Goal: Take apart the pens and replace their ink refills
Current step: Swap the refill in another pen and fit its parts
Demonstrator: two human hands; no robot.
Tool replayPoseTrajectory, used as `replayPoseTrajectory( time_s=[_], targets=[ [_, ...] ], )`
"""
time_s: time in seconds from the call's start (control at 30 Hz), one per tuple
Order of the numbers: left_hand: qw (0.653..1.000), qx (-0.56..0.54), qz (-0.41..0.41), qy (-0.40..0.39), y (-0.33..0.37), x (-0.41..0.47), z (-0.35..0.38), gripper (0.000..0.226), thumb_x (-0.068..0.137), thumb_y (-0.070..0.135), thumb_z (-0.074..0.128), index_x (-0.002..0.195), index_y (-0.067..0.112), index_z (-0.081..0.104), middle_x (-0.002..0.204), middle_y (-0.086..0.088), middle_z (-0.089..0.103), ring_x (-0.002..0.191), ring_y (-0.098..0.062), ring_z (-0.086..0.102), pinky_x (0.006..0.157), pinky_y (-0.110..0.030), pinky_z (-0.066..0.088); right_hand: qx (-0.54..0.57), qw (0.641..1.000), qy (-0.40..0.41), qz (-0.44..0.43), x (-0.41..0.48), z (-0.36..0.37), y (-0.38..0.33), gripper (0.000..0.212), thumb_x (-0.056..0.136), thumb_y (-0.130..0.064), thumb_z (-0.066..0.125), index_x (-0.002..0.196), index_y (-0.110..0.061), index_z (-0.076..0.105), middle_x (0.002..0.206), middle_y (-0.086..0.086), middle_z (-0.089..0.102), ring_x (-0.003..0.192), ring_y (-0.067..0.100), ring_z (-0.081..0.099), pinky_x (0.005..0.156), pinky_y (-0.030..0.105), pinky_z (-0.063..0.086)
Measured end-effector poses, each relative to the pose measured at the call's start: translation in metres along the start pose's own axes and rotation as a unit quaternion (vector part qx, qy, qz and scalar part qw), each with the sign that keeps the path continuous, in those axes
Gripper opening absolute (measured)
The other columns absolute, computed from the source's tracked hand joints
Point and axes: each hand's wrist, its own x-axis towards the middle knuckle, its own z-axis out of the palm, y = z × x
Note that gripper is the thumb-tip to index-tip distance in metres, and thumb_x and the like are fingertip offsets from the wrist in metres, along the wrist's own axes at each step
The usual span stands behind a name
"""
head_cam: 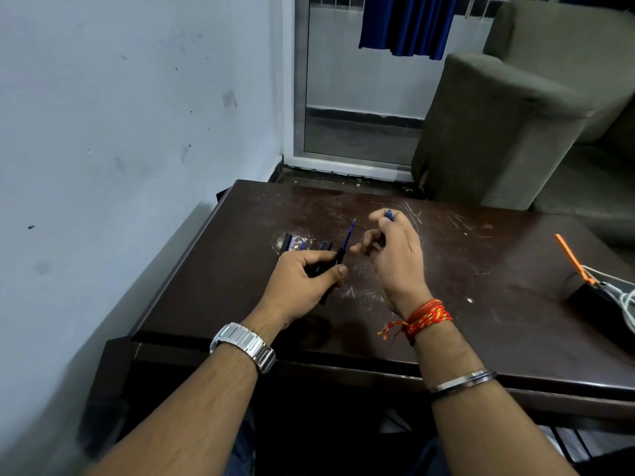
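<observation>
My left hand grips a black pen barrel above the dark table, with a thin blue ink refill sticking up and away out of its front end. My right hand hovers just to the right, fingers curled, holding a small blue pen piece near its fingertips. Several more dark and blue pen parts lie on the table just beyond my left hand; one of them pokes up behind my fingers.
The scratched dark brown table stands against a white wall on the left. A black object with an orange clip and white cable sits at the right edge. A grey sofa stands beyond the table.
</observation>
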Motion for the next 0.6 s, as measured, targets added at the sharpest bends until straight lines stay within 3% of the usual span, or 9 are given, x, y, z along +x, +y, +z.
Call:
replayPoseTrajectory(
  time_s=[0.07, 0.23, 0.43, 0.6],
  targets=[
    [1.000, 0.008, -0.005, 0.001, 0.0004, -0.0001, 0.0002, 0.014, 0.086, 0.014, 0.077, 0.100, 0.015, 0.079, 0.074, 0.002, 0.077, 0.071, -0.013, 0.073, 0.074, -0.032, 0.058, -0.031, 0.998, 0.019, -0.045, 0.0006, 0.0010, 0.0007, 0.019, 0.102, -0.013, 0.050, 0.101, -0.024, 0.065, 0.108, 0.023, 0.054, 0.075, 0.013, 0.060, 0.080, 0.036, 0.058],
    [1.000, 0.016, -0.024, -0.006, 0.0037, -0.0017, 0.0000, 0.016, 0.087, 0.013, 0.077, 0.103, 0.013, 0.078, 0.072, -0.001, 0.077, 0.068, -0.015, 0.072, 0.070, -0.033, 0.060, 0.025, 0.993, 0.069, -0.094, 0.0020, -0.0009, 0.0001, 0.017, 0.093, -0.006, 0.068, 0.104, -0.018, 0.071, 0.092, 0.002, 0.073, 0.084, 0.008, 0.069, 0.081, 0.026, 0.058],
    [0.999, 0.017, -0.032, -0.017, 0.0058, -0.0025, 0.0000, 0.018, 0.087, 0.012, 0.076, 0.104, 0.019, 0.077, 0.073, -0.004, 0.077, 0.066, -0.017, 0.071, 0.072, -0.038, 0.061, 0.061, 0.990, 0.065, -0.107, 0.0015, 0.0033, -0.0026, 0.019, 0.093, -0.002, 0.065, 0.102, -0.017, 0.071, 0.091, 0.002, 0.074, 0.083, 0.008, 0.071, 0.076, 0.023, 0.057],
    [0.999, 0.022, -0.037, -0.014, 0.0069, -0.0035, 0.0003, 0.017, 0.086, 0.015, 0.078, 0.102, 0.021, 0.078, 0.073, -0.002, 0.077, 0.065, -0.014, 0.071, 0.064, -0.031, 0.059, 0.086, 0.991, 0.054, -0.087, -0.0001, 0.0057, -0.0043, 0.016, 0.094, -0.002, 0.064, 0.104, -0.013, 0.070, 0.090, 0.001, 0.074, 0.081, 0.010, 0.071, 0.072, 0.024, 0.059]
  ],
)
